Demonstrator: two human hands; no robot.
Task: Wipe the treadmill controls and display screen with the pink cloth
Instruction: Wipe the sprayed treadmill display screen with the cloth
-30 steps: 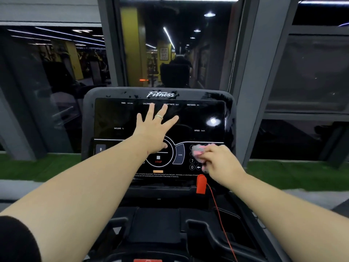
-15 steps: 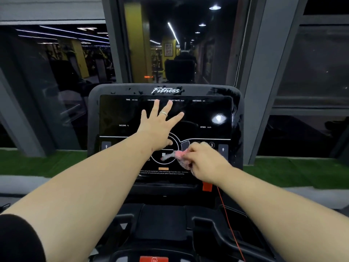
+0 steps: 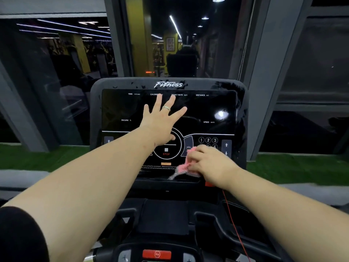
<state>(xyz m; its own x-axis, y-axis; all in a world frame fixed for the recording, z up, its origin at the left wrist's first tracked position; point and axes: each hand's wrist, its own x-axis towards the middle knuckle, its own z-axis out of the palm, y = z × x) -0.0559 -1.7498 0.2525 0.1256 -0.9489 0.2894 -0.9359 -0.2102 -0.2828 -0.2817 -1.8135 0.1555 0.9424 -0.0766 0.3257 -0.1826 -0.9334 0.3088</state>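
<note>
**Pink cloth low on the right of the treadmill console**

Your right hand point(image 3: 211, 163) is gripping the fuzzy pink cloth point(image 3: 186, 165), fingers curled round it, and pressing it against the glossy black treadmill console point(image 3: 239, 118) at the lower right of the control area, just beside the round ring holding the red STOP button point(image 3: 166, 152). The cloth is bunching under your fingers, and its long axis is running diagonally, with a blurred, fraying tail pointing down and to the left toward the console's lower edge. The numbered round keys point(image 3: 208, 140) are showing just above your knuckles.

Your left hand point(image 3: 160, 121) is lying flat on the dark, shiny display screen point(image 3: 120, 108), fingers spread and pointing up toward the printed labels; a metal ring point(image 3: 166, 108) is sitting on one finger. A thin red cord point(image 3: 234, 224) is hanging down below your right wrist.
</note>
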